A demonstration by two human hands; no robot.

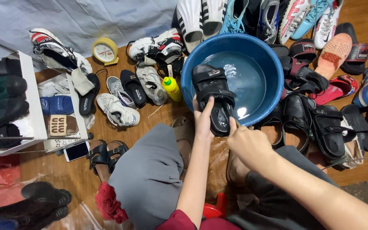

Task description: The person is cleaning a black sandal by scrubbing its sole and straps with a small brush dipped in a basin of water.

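Holding the black strapped sandal over the near rim of the blue water basin, the left hand clamps its side while the right hand, closed, works at its heel; a steady grip should likely keep drips inside.

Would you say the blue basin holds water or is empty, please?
It holds water: the blue basin shows a shiny reflecting surface inside, behind the black sandal held over its near rim.

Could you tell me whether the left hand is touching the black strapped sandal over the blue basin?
Touching: the head view shows the left hand gripping the black strapped sandal, thumb laid along its side.
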